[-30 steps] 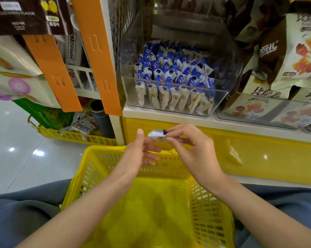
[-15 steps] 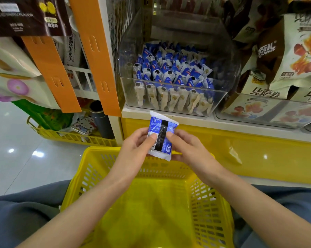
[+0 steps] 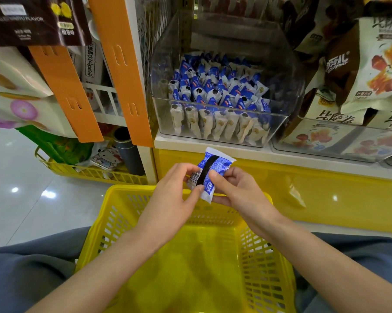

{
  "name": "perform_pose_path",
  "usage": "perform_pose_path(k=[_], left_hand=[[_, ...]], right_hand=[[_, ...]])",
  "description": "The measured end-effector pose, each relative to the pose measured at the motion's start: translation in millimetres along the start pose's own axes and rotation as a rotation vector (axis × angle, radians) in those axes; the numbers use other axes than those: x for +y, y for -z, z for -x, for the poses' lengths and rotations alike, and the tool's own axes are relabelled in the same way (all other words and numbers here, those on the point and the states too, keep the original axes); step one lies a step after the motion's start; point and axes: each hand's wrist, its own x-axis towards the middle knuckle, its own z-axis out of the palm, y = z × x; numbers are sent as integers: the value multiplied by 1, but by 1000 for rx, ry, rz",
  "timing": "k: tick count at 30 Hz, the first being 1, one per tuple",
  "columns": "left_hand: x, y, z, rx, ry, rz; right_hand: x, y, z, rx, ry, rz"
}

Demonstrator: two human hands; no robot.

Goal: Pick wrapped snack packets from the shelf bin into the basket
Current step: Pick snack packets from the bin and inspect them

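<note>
Both hands [image 3: 209,190] pinching blue snack packet [image 3: 209,175], above yellow basket [image 3: 131,213], clear shelf bin [image 3: 219,123] behind

Snack pkt [image 3: 213,168] turns in 2 steps. 1 s ago it lies flat and edge-on to view, w/ only a thin white end showing betw. the fingertips. 0.5 s ago it stands up, blue face and black stripe in full view. Now it tips, top leaning right, and a barcode [image 3: 194,177] shows at its left edge. L hand [image 3: 174,190] regrips: thumb goes from mid-face down to the lower edge, fingers curl over the upper-left side. R hand [image 3: 240,190]: thumb now presses the blue face just right of the stripe, fingers behind the pkt.
</note>
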Motion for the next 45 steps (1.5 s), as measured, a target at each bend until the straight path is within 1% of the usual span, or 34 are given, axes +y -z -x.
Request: perform_pose_path(k=[4,6,10,17,20,22,24,27,31,34,36,39,41,42,43,45], left_hand=[[-1,0,4,-43,11,-2],[-1,2,4,-57,-13,-19],[4,4,8,-77,-70,-165],[2,4,3,-98,-20,-343],[5,9,3,-106,-69,-437],[6,13,2,-136,-152,-534],[7,16,0,-104,-245,-600],[8,17,-1,-112,-254,-649],[3,15,-2,-104,-128,-551],[-2,13,-3,-38,-139,-495],[-3,14,-3,-22,-139,-540],[-7,15,-4,-59,-126,-672],[-8,19,-4,-51,-120,-674],[-8,21,-4,-31,-112,-620],[-8,23,-4,2,-97,-514],[-7,30,-5,82,-32,-236]], right_hand=[[2,-1,0,-15,-7,4],[4,-1,1,-20,-9,0],[7,-2,0,-9,-20,-6],[14,-8,0,-14,-32,87],[14,-10,-1,-15,-12,111],[15,-11,-1,-25,18,128],[15,-11,-1,-40,41,146],[16,-11,-1,-54,55,186],[17,-13,-4,-52,71,237],[18,-13,-5,-54,106,282],[18,-13,-6,-57,135,341],[20,-14,-7,-43,208,487],[21,-15,-7,-46,274,564],[21,-16,-8,-56,306,585],[20,-18,-8,-75,332,578],[16,-22,-7,-136,345,452]])
